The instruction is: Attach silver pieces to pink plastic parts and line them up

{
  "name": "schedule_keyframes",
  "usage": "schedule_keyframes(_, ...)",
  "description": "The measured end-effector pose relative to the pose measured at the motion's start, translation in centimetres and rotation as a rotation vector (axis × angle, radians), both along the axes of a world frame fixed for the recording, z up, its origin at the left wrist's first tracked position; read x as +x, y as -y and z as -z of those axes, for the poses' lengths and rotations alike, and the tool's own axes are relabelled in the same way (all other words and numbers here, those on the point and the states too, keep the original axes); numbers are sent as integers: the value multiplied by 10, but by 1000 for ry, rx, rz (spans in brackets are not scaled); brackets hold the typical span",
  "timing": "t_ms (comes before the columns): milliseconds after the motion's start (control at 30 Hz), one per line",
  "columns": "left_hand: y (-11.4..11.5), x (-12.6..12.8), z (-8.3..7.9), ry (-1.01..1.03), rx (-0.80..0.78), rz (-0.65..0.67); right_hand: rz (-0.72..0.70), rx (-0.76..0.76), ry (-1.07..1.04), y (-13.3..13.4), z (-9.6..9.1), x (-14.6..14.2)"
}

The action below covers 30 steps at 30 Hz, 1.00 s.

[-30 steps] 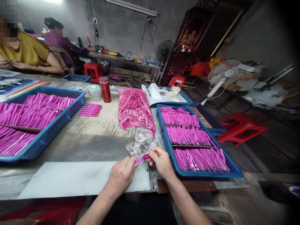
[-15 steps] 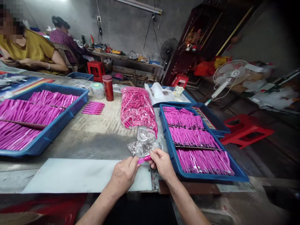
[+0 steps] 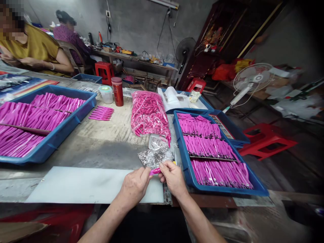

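Observation:
Between my hands is a slim pink plastic piece (image 3: 155, 171), with a darker pink part at its right end. My left hand (image 3: 135, 185) pinches its left end. The fingers of my right hand (image 3: 172, 177) close on the darker end and partly cover it. Just beyond the hands, a clear bag of small silvery metal parts (image 3: 158, 157) lies on the table. Behind that is a large clear bag full of dark pink pieces (image 3: 149, 111). A white board (image 3: 96, 185) lies under and left of my left hand.
Blue trays with rows of pink pieces stand left (image 3: 54, 144) and right (image 3: 227, 191). A short row of pink pieces (image 3: 101, 113), a lidded tub (image 3: 106, 95) and a red tumbler (image 3: 117, 92) stand farther back. A co-worker (image 3: 37, 50) sits at the far left.
My right hand has come slightly nearer my left, and its fingers cover more of the darker pink end. Both hands still hold the piece. The view has shifted slightly.

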State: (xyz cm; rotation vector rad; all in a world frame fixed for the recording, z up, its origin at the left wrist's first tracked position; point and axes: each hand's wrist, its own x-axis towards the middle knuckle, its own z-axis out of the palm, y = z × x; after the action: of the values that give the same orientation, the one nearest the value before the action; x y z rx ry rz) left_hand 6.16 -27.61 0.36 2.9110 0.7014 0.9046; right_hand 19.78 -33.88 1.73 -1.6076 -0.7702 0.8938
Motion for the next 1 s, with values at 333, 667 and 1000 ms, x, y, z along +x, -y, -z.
schedule_keyframes(333,0,-3,-7,-26,-21,-2,-269,103,299,5,-7,14)
schedule_keyframes(667,2,-4,-18,-30,-12,52,-509,212,567,7,-22,17)
schedule_keyframes(1000,2,-8,-23,-78,-38,84,-548,209,608,7,-22,17)
